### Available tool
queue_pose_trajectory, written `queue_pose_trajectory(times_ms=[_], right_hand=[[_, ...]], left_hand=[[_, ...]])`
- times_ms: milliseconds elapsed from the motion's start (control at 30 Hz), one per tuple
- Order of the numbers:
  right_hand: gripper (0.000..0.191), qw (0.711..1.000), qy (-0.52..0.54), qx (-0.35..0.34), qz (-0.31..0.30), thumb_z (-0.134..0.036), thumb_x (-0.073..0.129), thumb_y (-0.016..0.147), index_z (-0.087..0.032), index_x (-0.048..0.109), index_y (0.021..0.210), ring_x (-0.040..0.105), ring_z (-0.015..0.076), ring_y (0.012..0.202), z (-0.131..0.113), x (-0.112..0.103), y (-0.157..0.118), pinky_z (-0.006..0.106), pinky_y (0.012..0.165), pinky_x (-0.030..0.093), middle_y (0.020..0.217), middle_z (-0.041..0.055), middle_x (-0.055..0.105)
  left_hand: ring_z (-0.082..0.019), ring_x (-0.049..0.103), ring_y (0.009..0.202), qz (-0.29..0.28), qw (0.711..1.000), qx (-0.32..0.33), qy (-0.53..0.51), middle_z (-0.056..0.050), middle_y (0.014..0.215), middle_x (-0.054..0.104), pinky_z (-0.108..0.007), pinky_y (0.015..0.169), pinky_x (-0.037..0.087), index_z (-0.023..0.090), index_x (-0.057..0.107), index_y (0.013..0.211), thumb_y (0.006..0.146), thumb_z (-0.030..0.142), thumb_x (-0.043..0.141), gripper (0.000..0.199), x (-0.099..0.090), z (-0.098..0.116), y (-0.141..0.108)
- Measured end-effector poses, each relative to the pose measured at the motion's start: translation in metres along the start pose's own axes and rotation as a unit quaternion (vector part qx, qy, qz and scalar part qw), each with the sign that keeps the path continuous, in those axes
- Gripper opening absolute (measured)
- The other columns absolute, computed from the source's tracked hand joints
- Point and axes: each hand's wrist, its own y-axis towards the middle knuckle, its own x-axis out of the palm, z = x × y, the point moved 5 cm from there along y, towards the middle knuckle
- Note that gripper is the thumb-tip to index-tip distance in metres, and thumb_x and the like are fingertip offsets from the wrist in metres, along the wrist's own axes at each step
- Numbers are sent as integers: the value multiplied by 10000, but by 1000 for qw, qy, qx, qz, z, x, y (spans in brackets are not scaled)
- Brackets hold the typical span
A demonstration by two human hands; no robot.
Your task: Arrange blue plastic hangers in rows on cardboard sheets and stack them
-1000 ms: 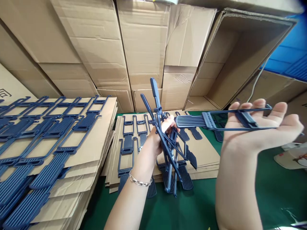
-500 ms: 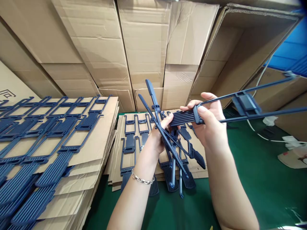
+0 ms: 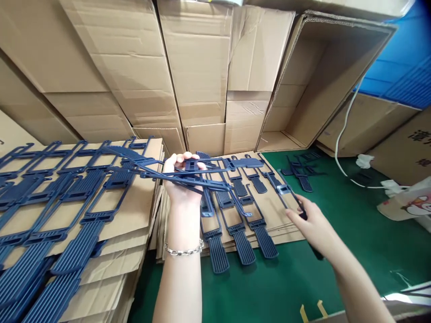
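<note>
My left hand (image 3: 182, 197) is wrapped round a loose bundle of dark blue plastic frames (image 3: 148, 168), whose thin rods and ribbed flaps stick out both sides. They hang above the cardboard sheet (image 3: 286, 220). My right hand (image 3: 318, 220) grips one more blue plastic frame (image 3: 283, 190) by its lower part, between thumb and fingers, at the sheet's right edge. Whether that frame touches the sheet I cannot tell. Several like frames (image 3: 244, 246) lie on the sheet side by side, ribbed flaps over its near edge; the bundle hides some.
To the left rises a taller stack of cardboard sheets (image 3: 134, 215) covered with blue frames. Loose blue pieces (image 3: 303, 172) lie on the green table (image 3: 269, 287). Cardboard boxes (image 3: 198, 67) form a wall behind, with an open box (image 3: 303, 89). A white cable (image 3: 341, 134) runs at right.
My hands have moved apart. The left has gone left with the bundle; the right has moved down and right with one frame. The view has shifted slightly.
</note>
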Motion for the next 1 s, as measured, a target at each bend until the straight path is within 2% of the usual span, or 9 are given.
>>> queue_pose_trajectory(times_ms=[67,167,400,533,667,833,1000], right_hand=[[617,998,-36,46,-37,-475,479,763,-131,417,1272,488,263,1033,14,21,-12,378,840,423,1087,132,474],[659,992,-76,85,-53,-475,470,759,-99,388,1295,448,287,1089,21,35,-21,383,847,417,1159,161,406],[533,980,-178,63,-67,-399,465,794,-138,431,1258,531,230,954,6,41,-16,291,727,427,1081,105,435],[456,967,-232,53,-86,-408,477,799,-138,503,1165,518,240,940,2,44,-8,301,716,408,990,93,463],[397,962,-258,36,-86,-415,489,802,-129,554,1069,505,258,941,0,46,-1,304,705,396,941,98,480],[490,963,-257,30,-80,-415,512,799,-105,513,1178,521,259,945,-2,49,6,307,740,399,1003,122,500],[576,971,-227,24,-66,-421,495,799,-118,423,1284,518,273,985,-4,51,10,334,785,405,1061,134,522]], left_hand=[[-88,554,662,-8,1000,9,-27,26,615,518,-187,569,454,174,363,623,833,217,344,216,-7,5,3],[-90,555,676,-20,999,9,-46,17,622,521,-182,579,458,171,363,630,825,216,356,200,-13,8,7],[-99,553,687,-46,996,-32,-67,21,636,517,-193,588,469,164,358,649,819,207,374,176,-8,-4,6],[-100,553,686,-55,994,-61,-72,22,637,511,-193,585,467,166,357,650,823,212,370,180,-4,-13,3],[-100,551,675,-39,995,-74,-62,27,627,506,-198,575,461,166,357,647,831,215,362,190,0,-20,2],[-96,551,677,-34,994,-94,-42,34,636,523,-189,557,453,158,374,645,807,188,410,169,3,-28,1],[-104,561,679,-66,984,-163,-2,35,644,527,-198,522,444,158,388,644,812,184,419,174,8,-38,-2]])
